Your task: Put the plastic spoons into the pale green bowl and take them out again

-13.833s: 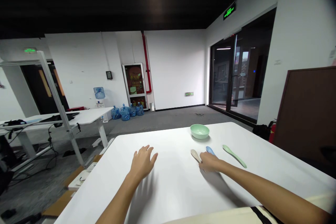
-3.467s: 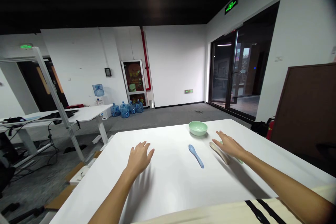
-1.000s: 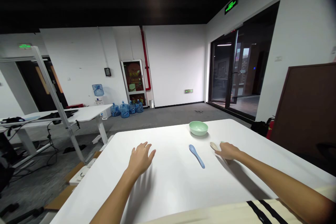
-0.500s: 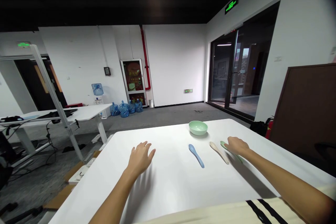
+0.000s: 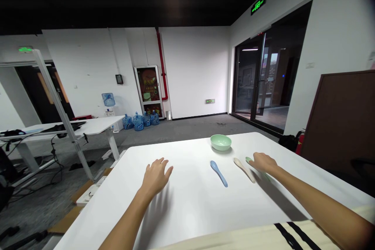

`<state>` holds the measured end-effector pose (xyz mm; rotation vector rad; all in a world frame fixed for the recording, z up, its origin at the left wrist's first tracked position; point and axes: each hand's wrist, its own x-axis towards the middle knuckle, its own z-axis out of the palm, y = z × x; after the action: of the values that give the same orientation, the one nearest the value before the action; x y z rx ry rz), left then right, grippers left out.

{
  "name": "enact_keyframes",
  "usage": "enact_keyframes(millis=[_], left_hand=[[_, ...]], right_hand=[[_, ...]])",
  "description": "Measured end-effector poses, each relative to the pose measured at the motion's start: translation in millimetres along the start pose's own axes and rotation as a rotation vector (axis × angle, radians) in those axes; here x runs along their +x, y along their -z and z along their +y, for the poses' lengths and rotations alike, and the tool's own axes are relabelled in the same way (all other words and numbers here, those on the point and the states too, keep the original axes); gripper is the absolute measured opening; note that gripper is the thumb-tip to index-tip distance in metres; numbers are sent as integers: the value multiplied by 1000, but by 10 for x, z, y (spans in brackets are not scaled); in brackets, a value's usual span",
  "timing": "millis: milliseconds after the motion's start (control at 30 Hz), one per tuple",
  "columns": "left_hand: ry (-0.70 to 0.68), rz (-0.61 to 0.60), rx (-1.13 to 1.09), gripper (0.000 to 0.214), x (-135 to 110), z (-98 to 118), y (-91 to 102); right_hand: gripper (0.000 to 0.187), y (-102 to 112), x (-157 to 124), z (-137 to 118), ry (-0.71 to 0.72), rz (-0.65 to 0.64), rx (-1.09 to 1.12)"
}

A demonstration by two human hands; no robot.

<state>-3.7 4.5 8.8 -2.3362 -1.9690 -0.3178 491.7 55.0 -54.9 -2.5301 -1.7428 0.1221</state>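
The right hand (image 5: 264, 163) rests over the green spoon (image 5: 249, 159) on the white desk (image 5: 190, 211); whether its fingers grip it cannot be told. Just left lie the beige spoon (image 5: 244, 170) and blue spoon (image 5: 218, 173). The left hand (image 5: 156, 175) lies flat on the desk, fingers spread, holding nothing

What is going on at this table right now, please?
A person's right hand covers most of the green spoon on the table; whether the fingers grip it is unclear. The left hand lies flat on the table. The beige spoon and blue spoon lie left of the green one, the bowl beyond them.
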Motion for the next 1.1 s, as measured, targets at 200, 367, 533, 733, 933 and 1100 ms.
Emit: enact_keyframes(millis=[200,367,533,733,933,1100], left_hand=[[-6,4,-1,51,12,-5,-16],[-7,8,1,51,20,-13,-25],[-3,10,-7,49,22,-18,-29],[-9,8,10,51,24,-28,-45],[-11,-3,9,51,30,-20,-43],[-11,-13,14,52,33,-3,-38]], right_hand=[[25,-68,25,132,-13,-81,-1],[23,-123,57,162,-19,-104,11],[25,-158,75,170,-22,-97,3],[28,-155,86,185,-27,-98,-20],[28,-143,130,310,-73,-87,-47],[29,-193,173,409,-75,-80,-53]])
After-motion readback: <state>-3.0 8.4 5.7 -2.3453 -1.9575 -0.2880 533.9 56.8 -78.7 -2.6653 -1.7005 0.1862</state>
